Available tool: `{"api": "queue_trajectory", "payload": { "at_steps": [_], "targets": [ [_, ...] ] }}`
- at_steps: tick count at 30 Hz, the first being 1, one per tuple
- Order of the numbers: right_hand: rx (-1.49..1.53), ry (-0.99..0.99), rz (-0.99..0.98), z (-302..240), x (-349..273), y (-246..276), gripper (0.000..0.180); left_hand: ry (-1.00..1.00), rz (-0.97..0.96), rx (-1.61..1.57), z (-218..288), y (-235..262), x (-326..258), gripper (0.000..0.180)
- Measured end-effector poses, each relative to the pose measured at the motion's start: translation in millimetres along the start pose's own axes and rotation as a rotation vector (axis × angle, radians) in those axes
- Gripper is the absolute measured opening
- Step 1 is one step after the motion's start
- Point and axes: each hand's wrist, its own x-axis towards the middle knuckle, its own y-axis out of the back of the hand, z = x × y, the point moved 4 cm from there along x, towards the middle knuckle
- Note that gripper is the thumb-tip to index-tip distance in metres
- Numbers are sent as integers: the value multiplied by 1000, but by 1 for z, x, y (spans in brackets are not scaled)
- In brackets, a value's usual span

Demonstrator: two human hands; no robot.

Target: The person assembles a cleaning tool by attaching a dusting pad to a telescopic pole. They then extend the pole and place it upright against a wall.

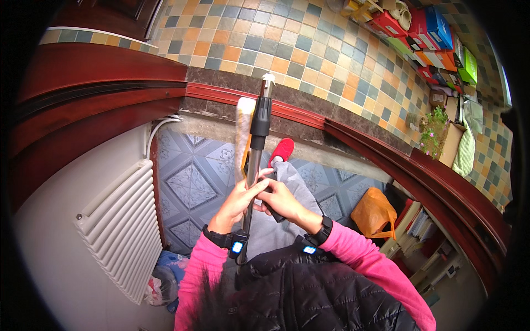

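Nearest: a shiny black quilted vest (pixel 309 298), with pink sleeves (pixel 370 259) and dark wristbands bearing small lit screens. The left hand (pixel 238 203) was closed around a slim silver-grey metal pole (pixel 254 163), which ran lengthwise away from the body in front of the vest. The right hand (pixel 284 199) sat close against it, fingers bent beside a small black piece (pixel 275 213), mostly hidden; could not tell whether they had hold of it. A thick black ribbed collar (pixel 260 117) ringed the pole's far part. Just left lay a long white fuzzy strip (pixel 243 129) with yellow edging. Beyond the hands, a red slipper (pixel 284 149) stood on blue-grey patterned tiles; an orange plastic bag (pixel 374 214) sat to the right. Farthest: multicoloured square tiles and stacked bright shoeboxes (pixel 433 30).
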Motion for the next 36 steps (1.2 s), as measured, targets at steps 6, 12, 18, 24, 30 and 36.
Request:
{"api": "queue_trajectory", "payload": {
  "at_steps": [6,12,18,24,30,36],
  "targets": [
    [-389,100,-105,-13,-15,7,33,-85,114,150,-9,12,7,41],
    [-678,307,119,-59,-10,58,32,2,274,112,-18,12,0,32],
    [228,394,229,-98,28,59,52,-99,474,392,-34,5,0,6],
    [438,380,369,-104,24,37,12,-302,655,689,-42,-8,-10,8],
    [481,446,228,-121,19,30,13,-165,541,540,-48,-13,-15,4],
    [582,418,35,-127,20,35,10,-106,254,284,-37,-17,-20,3]
  ]
}}
